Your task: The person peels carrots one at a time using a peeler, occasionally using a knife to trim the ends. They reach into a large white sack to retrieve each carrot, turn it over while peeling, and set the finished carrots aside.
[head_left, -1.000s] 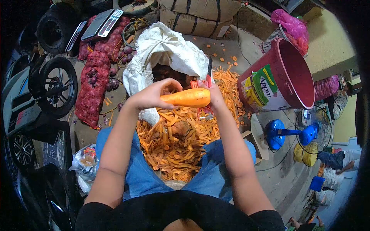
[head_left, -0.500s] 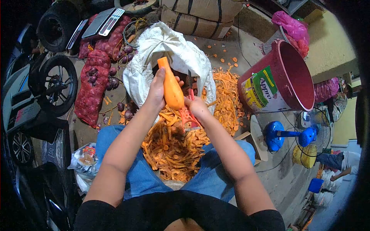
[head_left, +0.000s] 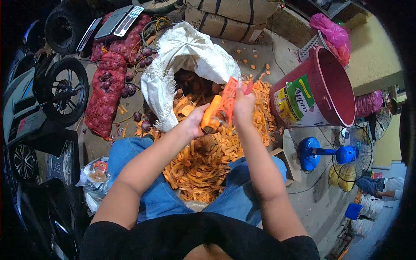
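My left hand (head_left: 196, 123) is wrapped round an orange carrot (head_left: 211, 118), its cut, darker end pointing down toward me. In my right hand (head_left: 244, 106) is a red-orange peeler (head_left: 228, 98), held upright just right of the carrot and partly overlapping it. A blurred dark blade sticks out past the red handle above this hand. Below both hands lies a heap of carrot peelings (head_left: 197, 167) between my knees. The white sack (head_left: 197, 52) stands open beyond them, with dark, unclear contents and carrots at its mouth.
Red net bags of onions (head_left: 104, 97) lie at the left, with scales (head_left: 113, 26) on top of one. To the right are a large red bucket (head_left: 320, 86), a blue fan (head_left: 309, 154) and a cardboard box (head_left: 292, 167). Motorbike parts stand far left; another person (head_left: 385, 186) is far right.
The carrot has been tipped over, from upright to lower end facing me. My right hand has risen with the peeler, which pointed down before and now points up. The sack mouth shows more.
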`<state>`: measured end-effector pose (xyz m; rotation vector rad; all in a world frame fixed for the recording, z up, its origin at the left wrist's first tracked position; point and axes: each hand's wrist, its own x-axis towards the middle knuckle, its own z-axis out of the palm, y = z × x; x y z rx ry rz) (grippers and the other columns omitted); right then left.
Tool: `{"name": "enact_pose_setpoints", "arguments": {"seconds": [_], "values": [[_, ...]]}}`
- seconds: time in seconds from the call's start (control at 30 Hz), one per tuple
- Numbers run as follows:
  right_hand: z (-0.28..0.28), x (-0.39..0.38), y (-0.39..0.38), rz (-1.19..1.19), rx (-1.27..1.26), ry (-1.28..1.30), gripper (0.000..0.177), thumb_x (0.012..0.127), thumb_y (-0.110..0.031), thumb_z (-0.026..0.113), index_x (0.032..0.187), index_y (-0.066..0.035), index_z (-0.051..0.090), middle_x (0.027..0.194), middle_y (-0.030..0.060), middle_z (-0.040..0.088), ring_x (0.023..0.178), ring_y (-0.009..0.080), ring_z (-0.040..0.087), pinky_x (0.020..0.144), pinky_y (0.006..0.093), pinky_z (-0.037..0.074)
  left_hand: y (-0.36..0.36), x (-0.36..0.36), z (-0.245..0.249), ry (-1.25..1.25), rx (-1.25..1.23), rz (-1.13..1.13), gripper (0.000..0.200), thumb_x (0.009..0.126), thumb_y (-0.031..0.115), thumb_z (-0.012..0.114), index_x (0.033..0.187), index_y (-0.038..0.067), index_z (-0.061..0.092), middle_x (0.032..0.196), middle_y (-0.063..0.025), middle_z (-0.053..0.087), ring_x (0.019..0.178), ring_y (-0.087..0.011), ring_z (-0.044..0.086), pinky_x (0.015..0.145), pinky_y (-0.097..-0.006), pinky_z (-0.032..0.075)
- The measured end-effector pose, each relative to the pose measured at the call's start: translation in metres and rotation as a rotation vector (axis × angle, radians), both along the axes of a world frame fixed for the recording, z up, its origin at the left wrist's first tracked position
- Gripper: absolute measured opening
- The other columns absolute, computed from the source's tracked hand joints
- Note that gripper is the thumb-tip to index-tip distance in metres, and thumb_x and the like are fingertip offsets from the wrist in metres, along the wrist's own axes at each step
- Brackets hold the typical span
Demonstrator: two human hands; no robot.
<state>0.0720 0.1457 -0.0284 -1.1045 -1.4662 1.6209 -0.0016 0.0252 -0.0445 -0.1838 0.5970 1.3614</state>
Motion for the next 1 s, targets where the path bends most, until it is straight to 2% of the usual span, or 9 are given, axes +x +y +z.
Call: {"name": "enact_pose_setpoints", "arguments": {"seconds": [0.13,0.27,0.3,0.37,0.47,0.53,0.57,0.8,1.0], "values": [[0.024,-0.004,-0.034,-0.001,0.376,-0.083,0.025,0.081,-0.02,0.048,0.071,0.003,0.048,0.053,0.0064,0.046,0.048,0.0129,0.037,0.047,0.0294,0.033,0.004,0.009,0.003,-0.024,-0.042,0.049,0.034,0.086,0.031,0.028,0.097,0.005,0.047,0.084,-0.0082,0.056,0.071,-0.02,0.057,0.058,-0.0346,0.049],[0.032,0.0,-0.027,-0.118,0.369,-0.237,0.025,0.081,-0.02,0.047,0.073,0.004,0.05,0.058,0.012,0.052,0.052,0.0197,0.047,0.052,0.0329,0.038,-0.001,0.006,0.025,0.08,-0.021,-0.013,0.032,0.086,0.031,0.032,0.097,0.005,0.048,0.079,-0.0083,0.057,0.066,-0.0185,0.057,0.056,-0.034,0.049],[0.016,-0.002,-0.012,-0.22,0.568,-0.245,0.027,0.081,-0.021,0.045,0.073,0.005,0.05,0.063,0.016,0.054,0.057,0.0273,0.052,0.057,0.036,0.039,-0.003,0.004,0.028,0.176,-0.014,-0.139,0.033,0.086,0.032,0.032,0.097,0.005,0.047,0.078,-0.0087,0.057,0.066,-0.0185,0.057,0.055,-0.0338,0.049],[0.011,0.016,0.036,-0.383,0.318,-0.428,0.029,0.081,-0.021,0.044,0.074,0.006,0.051,0.069,0.02,0.055,0.066,0.0333,0.054,0.061,0.0383,0.04,-0.01,0.013,0.044,0.285,0.052,-0.321,0.037,0.085,0.036,0.032,0.1,0.004,0.045,0.077,-0.0096,0.056,0.064,-0.0196,0.057,0.054,-0.033,0.049],[0.005,0.037,0.072,-0.58,0.467,-0.574,0.029,0.081,-0.021,0.045,0.073,0.006,0.051,0.069,0.0186,0.056,0.062,0.0294,0.053,0.06,0.0364,0.039,-0.017,0.019,0.052,0.3,0.113,-0.381,0.037,0.086,0.034,0.031,0.102,0.003,0.043,0.078,-0.0115,0.055,0.066,-0.0217,0.057,0.057,-0.0306,0.049],[-0.001,0.039,0.079,-0.666,0.191,-0.204,0.028,0.08,-0.02,0.047,0.07,0.006,0.05,0.064,0.013,0.054,0.057,0.0239,0.05,0.056,0.035,0.039,-0.015,0.011,0.046,0.248,0.102,-0.313,0.036,0.086,0.033,0.03,0.102,0.003,0.043,0.077,-0.0119,0.054,0.066,-0.0219,0.056,0.056,-0.0311,0.049],[0.014,0.033,0.067,-0.604,0.166,-0.15,0.026,0.08,-0.019,0.049,0.067,0.004,0.049,0.06,0.0066,0.05,0.053,0.0171,0.045,0.052,0.0322,0.037,-0.013,0.006,0.042,0.194,0.091,-0.242,0.035,0.086,0.032,0.029,0.102,0.003,0.042,0.076,-0.0123,0.054,0.066,-0.0221,0.056,0.056,-0.0316,0.049],[0.036,0.001,-0.004,-0.194,-0.004,0.073,0.025,0.081,-0.02,0.049,0.067,0.001,0.048,0.057,0.0006,0.046,0.051,0.0089,0.039,0.048,0.0264,0.034,-0.007,-0.011,0.031,0.062,0.118,-0.058,0.035,0.086,0.031,0.028,0.1,0.004,0.046,0.079,-0.0099,0.056,0.067,-0.0206,0.057,0.059,-0.0335,0.049],[0.038,-0.004,-0.036,-0.046,0.274,0.111,0.022,0.082,-0.019,0.047,0.072,0.0,0.049,0.059,0.0002,0.046,0.053,0.0079,0.039,0.049,0.0242,0.034,0.001,0.0,0.032,0.084,0.001,0.052,0.033,0.087,0.029,0.027,0.101,0.006,0.046,0.086,-0.0085,0.057,0.07,-0.0189,0.057,0.058,-0.0332,0.049]]}}
